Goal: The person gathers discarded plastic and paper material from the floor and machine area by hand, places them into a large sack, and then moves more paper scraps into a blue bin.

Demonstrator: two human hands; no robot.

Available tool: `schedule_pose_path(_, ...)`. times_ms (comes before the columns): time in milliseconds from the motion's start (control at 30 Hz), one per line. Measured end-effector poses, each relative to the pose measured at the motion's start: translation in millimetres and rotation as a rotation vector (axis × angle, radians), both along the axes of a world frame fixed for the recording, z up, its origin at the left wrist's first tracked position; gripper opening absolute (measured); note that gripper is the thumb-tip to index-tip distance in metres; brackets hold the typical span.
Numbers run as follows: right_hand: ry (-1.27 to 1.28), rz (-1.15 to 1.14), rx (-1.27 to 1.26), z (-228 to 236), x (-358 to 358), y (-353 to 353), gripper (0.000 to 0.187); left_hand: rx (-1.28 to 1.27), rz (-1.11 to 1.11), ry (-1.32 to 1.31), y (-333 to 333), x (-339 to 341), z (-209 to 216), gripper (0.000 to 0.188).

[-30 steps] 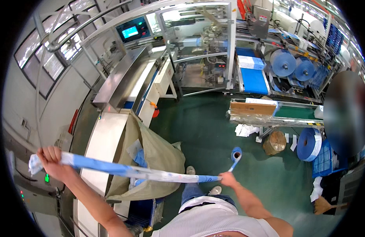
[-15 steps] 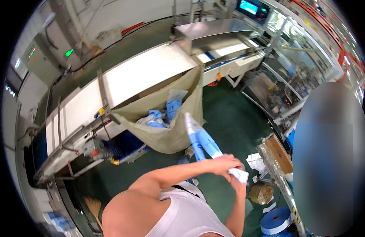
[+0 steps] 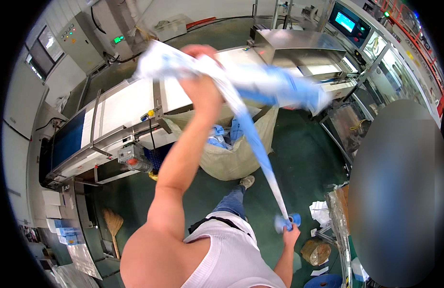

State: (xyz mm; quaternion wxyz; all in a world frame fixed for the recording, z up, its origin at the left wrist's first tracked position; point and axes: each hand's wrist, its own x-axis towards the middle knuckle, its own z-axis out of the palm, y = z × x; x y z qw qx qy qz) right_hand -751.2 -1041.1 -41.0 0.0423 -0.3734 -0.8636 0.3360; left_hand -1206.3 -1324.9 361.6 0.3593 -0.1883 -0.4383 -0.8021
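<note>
Head view: the left hand [image 3: 202, 84] is raised high and closed around a bunched mass of blue-and-white strip material [image 3: 260, 81]; from it the strip's long axis runs down and to the right, pulled taut, to the right hand [image 3: 290, 234], held low beside the hip and clenched on the rolled end; directly beneath the raised arm hangs an open tan sack [image 3: 241, 153] with blue scraps inside, hooked on the near edge of the conveyor [image 3: 121, 108]; a broom [image 3: 112, 225] stands lower left; a blurred person stands at right.

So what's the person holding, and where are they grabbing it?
A long blue and white strip: left hand grips its bunched upper part, right hand its lower end.
</note>
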Motion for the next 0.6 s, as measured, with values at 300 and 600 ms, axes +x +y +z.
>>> schedule_pose_path(300, -0.023, -0.599, -0.238, -73, 138, 48, 0.02, -0.11, -0.36, -0.145, 15, -61, -115, 0.01)
schedule_pose_path(600, 0.136, -0.102, 0.134, 172, -48, 27, 0.029, -1.237, -1.217, 0.66, 214, 203, -208, 0.06)
